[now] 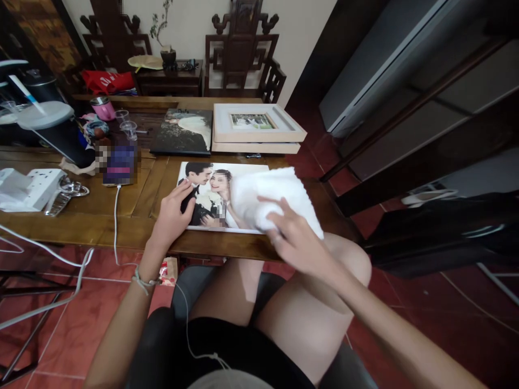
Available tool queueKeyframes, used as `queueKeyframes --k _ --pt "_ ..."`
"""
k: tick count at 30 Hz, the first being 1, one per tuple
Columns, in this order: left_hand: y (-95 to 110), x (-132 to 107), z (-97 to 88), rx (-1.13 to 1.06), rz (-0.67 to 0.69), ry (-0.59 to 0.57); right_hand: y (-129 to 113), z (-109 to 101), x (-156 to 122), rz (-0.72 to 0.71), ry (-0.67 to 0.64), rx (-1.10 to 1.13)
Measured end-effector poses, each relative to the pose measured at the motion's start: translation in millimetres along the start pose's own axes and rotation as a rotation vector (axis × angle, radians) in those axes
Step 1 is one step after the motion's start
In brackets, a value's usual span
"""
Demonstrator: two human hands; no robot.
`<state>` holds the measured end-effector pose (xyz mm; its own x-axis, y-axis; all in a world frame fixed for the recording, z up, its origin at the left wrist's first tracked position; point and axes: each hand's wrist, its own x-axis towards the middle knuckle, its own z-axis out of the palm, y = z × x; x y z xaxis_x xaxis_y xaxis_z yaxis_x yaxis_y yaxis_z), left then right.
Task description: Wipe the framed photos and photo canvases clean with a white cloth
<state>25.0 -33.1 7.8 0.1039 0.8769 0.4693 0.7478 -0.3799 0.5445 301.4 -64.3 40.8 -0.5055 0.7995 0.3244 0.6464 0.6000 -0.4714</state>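
Observation:
A large wedding photo print [206, 197] lies flat at the near edge of the wooden table [133, 216]. My left hand [172, 215] rests on its lower left corner, fingers bent and pressing the print down. My right hand [292, 236] grips a bunched part of a white cloth [270, 197] that covers the right half of the print. The cloth hides that side of the picture.
Behind the print lie a dark wedding photo [184, 131] and a white framed picture [255, 125] stacked on another frame. To the left are a power strip [38, 186], a phone on a cable [119, 168], cups [124, 121] and clutter. Carved chairs [241, 54] stand beyond.

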Motion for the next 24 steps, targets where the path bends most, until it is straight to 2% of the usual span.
queueKeyframes --k 3,6,9,13,17,20,22,24 --pt "-1.2 0.0 0.1 -0.001 0.016 -0.001 -33.0 -6.2 -34.8 -0.068 -0.056 0.039" --pt "-2.4 0.3 -0.2 -0.009 0.031 -0.003 -41.2 -13.7 -34.4 -0.021 -0.067 0.084" --pt "-2.9 0.6 -1.1 -0.011 0.039 -0.013 -22.7 -16.3 -1.2 0.086 -0.065 0.099" --pt "-2.2 0.6 -2.4 -0.008 0.033 -0.033 22.4 -15.3 62.2 0.225 -0.022 0.116" --pt "-0.9 0.0 -2.5 -0.012 0.009 -0.034 57.0 -17.9 109.1 0.279 0.039 0.170" --pt "-0.8 -0.2 -1.8 -0.008 0.011 -0.028 63.3 -15.8 118.1 0.293 0.042 0.150" --pt "-0.9 -0.3 -1.4 -0.005 0.008 -0.022 57.5 -8.9 109.0 0.280 0.049 0.109" --pt "-0.7 -0.4 -1.1 -0.003 0.002 -0.022 44.9 0.1 88.3 0.240 0.069 0.050"
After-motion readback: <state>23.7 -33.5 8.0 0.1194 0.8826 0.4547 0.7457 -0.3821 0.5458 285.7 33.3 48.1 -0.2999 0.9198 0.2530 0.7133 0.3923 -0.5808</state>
